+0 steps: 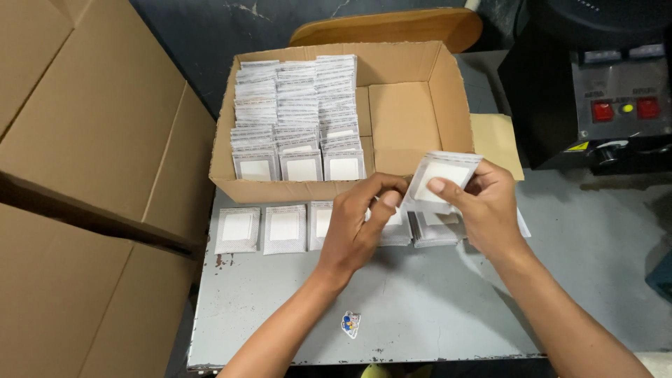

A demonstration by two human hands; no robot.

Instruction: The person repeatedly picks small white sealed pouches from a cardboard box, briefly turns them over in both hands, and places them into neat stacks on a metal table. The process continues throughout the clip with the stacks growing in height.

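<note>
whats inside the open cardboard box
The cardboard box holds three rows of flat grey packets standing on edge along its left side; the right side shows bare cardboard. Whatever lies beneath the rows is covered.

A flat white packet (442,178) with a square pad inside, tilted, held above the packet row.

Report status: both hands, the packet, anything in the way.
Right hand holding a packet. Left hand pinching its lower edge. Box right behind, more packets lying under the hands.
</note>
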